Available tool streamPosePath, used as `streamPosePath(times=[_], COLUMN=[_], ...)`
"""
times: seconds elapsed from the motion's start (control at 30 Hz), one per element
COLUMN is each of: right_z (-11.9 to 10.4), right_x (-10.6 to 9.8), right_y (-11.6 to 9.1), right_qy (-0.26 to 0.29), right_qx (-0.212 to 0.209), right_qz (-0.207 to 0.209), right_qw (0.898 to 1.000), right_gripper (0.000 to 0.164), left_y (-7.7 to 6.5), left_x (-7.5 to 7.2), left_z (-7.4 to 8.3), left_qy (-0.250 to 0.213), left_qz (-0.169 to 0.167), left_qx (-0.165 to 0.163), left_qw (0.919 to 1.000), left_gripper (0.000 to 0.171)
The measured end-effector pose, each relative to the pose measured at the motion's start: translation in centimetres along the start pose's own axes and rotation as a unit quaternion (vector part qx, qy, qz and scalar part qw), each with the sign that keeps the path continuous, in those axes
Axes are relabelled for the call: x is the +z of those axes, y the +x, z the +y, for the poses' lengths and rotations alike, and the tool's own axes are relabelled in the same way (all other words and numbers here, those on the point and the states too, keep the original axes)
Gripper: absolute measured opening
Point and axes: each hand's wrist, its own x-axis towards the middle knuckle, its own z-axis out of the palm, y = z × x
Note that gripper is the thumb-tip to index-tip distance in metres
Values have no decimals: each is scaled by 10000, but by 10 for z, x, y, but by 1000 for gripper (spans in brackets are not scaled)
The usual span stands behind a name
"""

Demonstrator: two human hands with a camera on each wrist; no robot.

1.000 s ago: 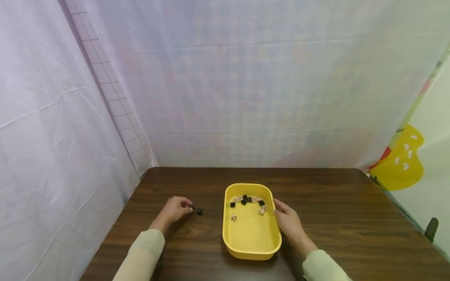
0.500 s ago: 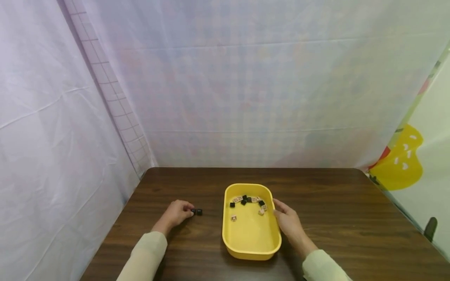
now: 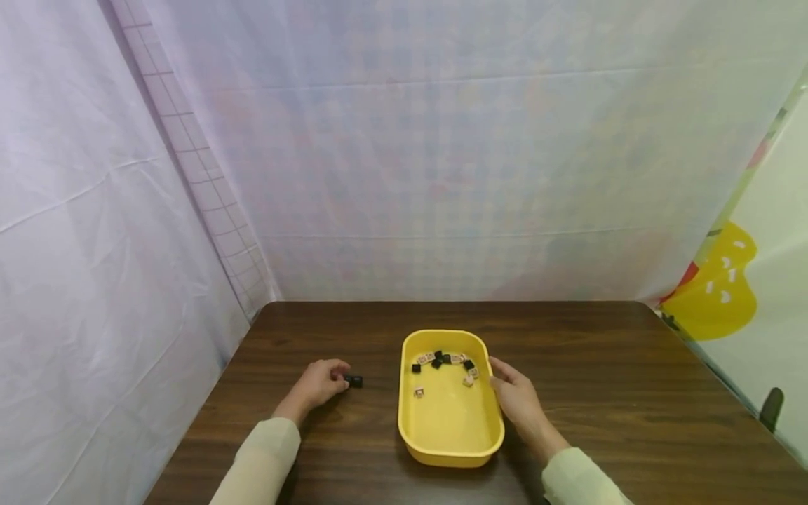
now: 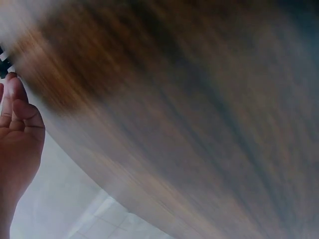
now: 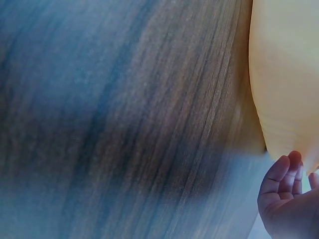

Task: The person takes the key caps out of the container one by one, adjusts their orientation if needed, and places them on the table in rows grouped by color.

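Low over the left side of the table, my left hand (image 3: 317, 383) pinches a small black cube, mostly hidden by the fingertips in the head view. A second black cube (image 3: 357, 381) lies right beside it on the wood. At the fingertips in the left wrist view, dark pieces (image 4: 4, 67) show at the image edge. My right hand (image 3: 520, 395) holds the right side of a yellow tub (image 3: 451, 459), thumb near the rim and fingers against the outer wall. In the right wrist view the bent fingers (image 5: 283, 175) lie at the tub's wall.
Inside the tub, several black cubes (image 3: 437, 363) and pale printed cubes (image 3: 455, 358) lie mostly along the far end; one pale cube (image 3: 419, 393) sits apart at the left. The dark wooden table (image 3: 600, 365) ends at a white curtain (image 3: 454, 182) behind.
My left hand has shifted slightly right and lowered its black cube until it sits against the other one. The right hand and the tub stay in place.
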Motion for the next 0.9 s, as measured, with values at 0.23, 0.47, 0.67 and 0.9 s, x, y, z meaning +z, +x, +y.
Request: streamPosePath(times=[0.23,0.47,0.67,0.9], right_z=[2,2,2,1], right_x=[2,1,0,0], right_y=[1,1,1,0], right_qy=[-59,-101,-168,-188], right_qx=[-51,-31,0,-2], right_qz=[50,88,98,128], right_qw=[10000,9999,9998,9997], right_gripper=[48,48,48,47], left_y=[-3,5,15,30], left_x=[-4,-2,3,17], left_z=[0,10,37,75], left_qy=[-4,8,-255,-394], left_qz=[117,407,610,377], left_qx=[-127,52,294,442], left_qw=[9999,9992,9974,9975], left_gripper=[39,30,30,36])
